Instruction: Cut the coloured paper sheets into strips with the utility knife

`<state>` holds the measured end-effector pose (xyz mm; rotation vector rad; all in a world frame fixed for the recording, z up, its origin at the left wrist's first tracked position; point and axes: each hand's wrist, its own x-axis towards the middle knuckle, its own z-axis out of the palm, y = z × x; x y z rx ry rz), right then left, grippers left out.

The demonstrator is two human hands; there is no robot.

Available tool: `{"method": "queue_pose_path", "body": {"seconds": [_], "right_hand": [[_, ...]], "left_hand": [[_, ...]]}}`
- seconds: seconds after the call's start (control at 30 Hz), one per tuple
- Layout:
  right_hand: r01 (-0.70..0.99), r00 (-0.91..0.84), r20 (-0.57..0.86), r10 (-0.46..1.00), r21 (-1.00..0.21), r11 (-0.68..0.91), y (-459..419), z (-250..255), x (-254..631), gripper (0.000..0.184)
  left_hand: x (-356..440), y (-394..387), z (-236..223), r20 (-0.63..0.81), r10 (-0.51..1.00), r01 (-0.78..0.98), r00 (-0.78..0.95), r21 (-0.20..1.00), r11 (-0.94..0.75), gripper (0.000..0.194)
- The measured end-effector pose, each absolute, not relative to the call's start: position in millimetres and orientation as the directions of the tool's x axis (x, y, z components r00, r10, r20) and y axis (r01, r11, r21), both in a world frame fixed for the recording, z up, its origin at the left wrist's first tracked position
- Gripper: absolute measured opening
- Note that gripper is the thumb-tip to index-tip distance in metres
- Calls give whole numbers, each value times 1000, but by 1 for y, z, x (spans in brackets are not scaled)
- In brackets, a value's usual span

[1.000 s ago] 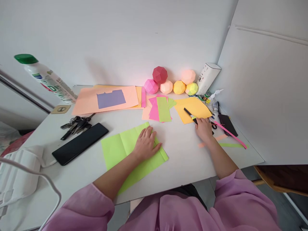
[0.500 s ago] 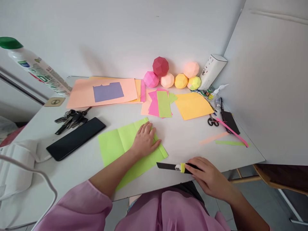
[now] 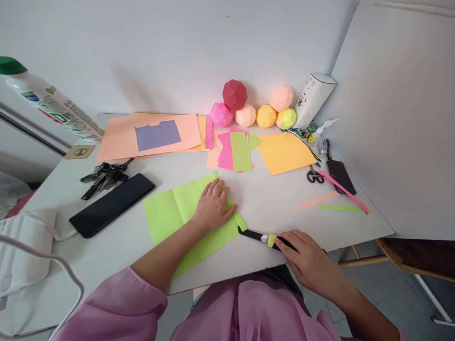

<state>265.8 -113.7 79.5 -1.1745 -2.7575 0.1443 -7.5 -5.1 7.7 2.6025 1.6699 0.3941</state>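
Observation:
A sheet of light green paper (image 3: 163, 215) with fold creases lies on the white table, its right edge folded into a narrow strip. My left hand (image 3: 211, 206) rests flat on the sheet beside that strip, fingers spread. In my right hand (image 3: 302, 253) is a utility knife (image 3: 272, 240) with a yellow slider collar and a long dark blade. The blade's tip meets the near end of the fold, at the paper's lower right edge. My palm and fingers hide the rear of the knife's handle.
Left of the paper lie a black phone (image 3: 112, 204) and keys (image 3: 106, 177). Behind are peach paper sheets (image 3: 119, 137), paper polyhedra (image 3: 234, 94) and a yellow-orange sheet (image 3: 286, 152). Scissors (image 3: 315, 176), a pink strip (image 3: 344, 192) and a glue bottle (image 3: 320, 132) lie at right.
The knife's blade has swung up and forward from below the sheet to touch its folded edge. My left hand stays pressed in the same place on the paper.

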Motion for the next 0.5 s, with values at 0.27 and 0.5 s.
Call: {"method": "queue_pose_path", "body": {"seconds": [0.27, 0.5], "right_hand": [[715, -688, 10, 726, -162, 680, -117, 86, 259, 43], [710, -693, -35, 720, -207, 673, -117, 88, 254, 43]], "left_hand": [[0, -15, 4, 145, 905, 904, 401, 98, -416, 73], [0, -17, 2, 140, 895, 900, 424, 42, -434, 79]]}}
